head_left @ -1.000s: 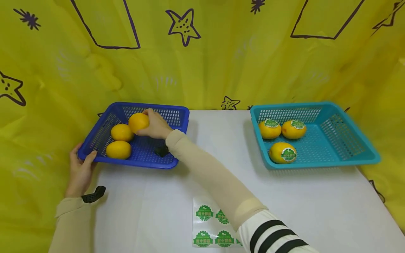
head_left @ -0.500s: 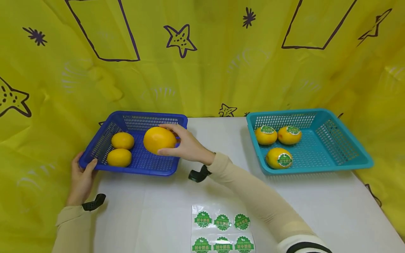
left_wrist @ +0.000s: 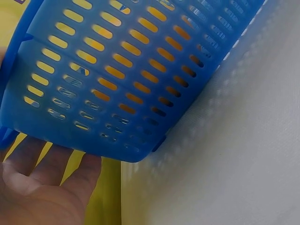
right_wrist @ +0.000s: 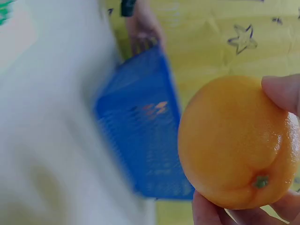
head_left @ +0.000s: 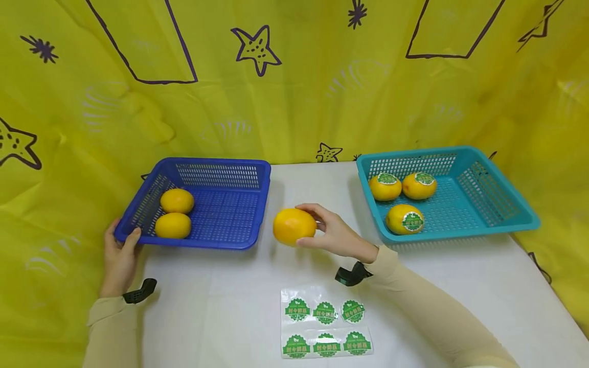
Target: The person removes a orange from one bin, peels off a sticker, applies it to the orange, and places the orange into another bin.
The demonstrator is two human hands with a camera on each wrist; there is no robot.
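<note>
A white table (head_left: 216, 301), its surface plain and smooth, spreads across the lower half of the frame. On it, at the left, sits a blue basket (head_left: 230, 220) with slotted sides, its outer end jutting past the table's left edge. A teal basket (head_left: 460, 207) stands at the right, well apart from the blue one, its far end reaching over the right edge. At lower centre a glossy sheet (head_left: 306, 327) lies flat, carrying six green stickers (head_left: 297, 309) in two rows of three.
</note>
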